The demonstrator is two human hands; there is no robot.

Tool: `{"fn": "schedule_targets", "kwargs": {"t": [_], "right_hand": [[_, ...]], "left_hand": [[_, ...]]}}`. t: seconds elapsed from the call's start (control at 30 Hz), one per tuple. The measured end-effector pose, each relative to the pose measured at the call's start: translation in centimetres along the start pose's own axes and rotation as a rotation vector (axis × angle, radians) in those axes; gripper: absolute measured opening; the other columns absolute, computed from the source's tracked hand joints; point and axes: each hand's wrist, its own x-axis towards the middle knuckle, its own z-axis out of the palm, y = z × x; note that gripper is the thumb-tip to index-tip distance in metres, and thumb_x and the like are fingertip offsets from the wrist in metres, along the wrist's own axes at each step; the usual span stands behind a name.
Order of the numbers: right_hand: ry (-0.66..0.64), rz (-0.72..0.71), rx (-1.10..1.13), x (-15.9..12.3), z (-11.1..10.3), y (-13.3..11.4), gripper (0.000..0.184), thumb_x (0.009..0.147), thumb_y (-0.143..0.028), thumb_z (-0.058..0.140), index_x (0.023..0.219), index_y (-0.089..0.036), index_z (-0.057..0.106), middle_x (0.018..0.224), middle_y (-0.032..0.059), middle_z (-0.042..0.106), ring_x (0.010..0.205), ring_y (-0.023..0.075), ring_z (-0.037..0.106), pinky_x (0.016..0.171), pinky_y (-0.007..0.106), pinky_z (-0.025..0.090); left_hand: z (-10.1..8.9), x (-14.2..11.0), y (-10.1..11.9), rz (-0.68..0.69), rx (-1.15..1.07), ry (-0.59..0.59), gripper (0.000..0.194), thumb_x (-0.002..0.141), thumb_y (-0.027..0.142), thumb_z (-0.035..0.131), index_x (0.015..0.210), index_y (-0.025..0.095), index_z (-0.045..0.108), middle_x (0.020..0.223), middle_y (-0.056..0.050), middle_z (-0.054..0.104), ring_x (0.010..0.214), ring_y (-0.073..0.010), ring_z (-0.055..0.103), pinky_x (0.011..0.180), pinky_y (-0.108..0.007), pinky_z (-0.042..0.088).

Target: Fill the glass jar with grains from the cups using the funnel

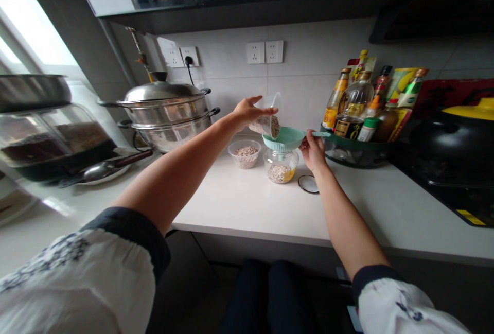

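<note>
My left hand (249, 110) grips a clear plastic cup (269, 118) of grain, tilted mouth-down over a green funnel (284, 138). The funnel sits in the neck of a small glass jar (281, 168) partly filled with grain. My right hand (312, 150) holds the funnel's handle at its right side. A second clear cup of grain (245, 154) stands on the white counter (247, 200) just left of the jar. The jar's round lid (308, 183) lies flat on the counter to the right of the jar, below my right hand.
A stacked steel steamer pot (168, 110) stands at the back left, with a ladle on a plate (102, 170) in front. A tray of sauce bottles (363, 112) sits at the back right, beside a black pot on a cooktop (455, 143). Wall sockets (264, 52) are above.
</note>
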Motion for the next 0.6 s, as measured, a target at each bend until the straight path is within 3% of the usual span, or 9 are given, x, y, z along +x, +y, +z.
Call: {"fn": "schedule_targets", "kwargs": {"t": [0.4,0.6], "right_hand": [[0.009,0.016,-0.042,0.1,-0.16,-0.1,0.035,0.063,-0.042,0.076,0.082,-0.026,0.052,0.06,-0.0092,0.05,0.054,0.007,0.05,0.051,0.02,0.041],[0.068,0.043,-0.064,0.5,0.27,-0.55,0.031,0.06,-0.036,0.076,0.074,-0.023,0.051,0.055,-0.0094,0.049,0.047,0.0052,0.044,0.044,0.017,0.034]], "left_hand": [[0.08,-0.08,0.1,-0.013,-0.007,0.014,0.098,0.056,0.054,0.08,0.14,0.024,0.042,0.127,-0.01,0.059,0.11,-0.0262,0.059,0.085,-0.029,0.048],[0.07,-0.31,0.2,-0.017,-0.016,0.013,0.097,0.055,0.052,0.081,0.14,0.024,0.042,0.131,-0.011,0.056,0.113,-0.0271,0.057,0.086,-0.03,0.048]]}}
